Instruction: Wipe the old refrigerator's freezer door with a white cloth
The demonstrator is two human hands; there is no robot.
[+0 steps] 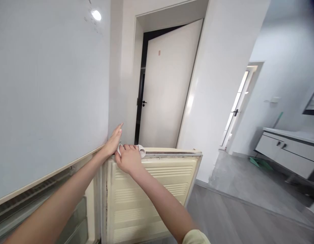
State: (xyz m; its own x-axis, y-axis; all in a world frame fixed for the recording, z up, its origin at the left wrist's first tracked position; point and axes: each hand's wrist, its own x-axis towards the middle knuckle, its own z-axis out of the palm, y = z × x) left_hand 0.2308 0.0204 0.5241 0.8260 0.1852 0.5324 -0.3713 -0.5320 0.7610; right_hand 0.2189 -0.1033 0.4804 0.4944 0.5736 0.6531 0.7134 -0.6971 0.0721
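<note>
A cream refrigerator door [157, 189] stands swung out from the refrigerator body [92, 200]. My right hand [128, 157] presses a white cloth [142, 151] onto the top edge of this door, close to its hinge side, with the fingers curled over the cloth. My left hand [114, 140] is just beside it at the corner of the refrigerator, fingers stretched out and pointing up and away. Nothing shows in the left hand. Dark grime marks the door's seal along the top and the hinge side.
Behind the door is a white room door [169, 88], standing ajar, with a black handle. At the right are a white cabinet [289, 149] on the wall and a green dustpan [259, 163] on the grey floor [223, 210]. A glazed door [235, 108] stands farther back.
</note>
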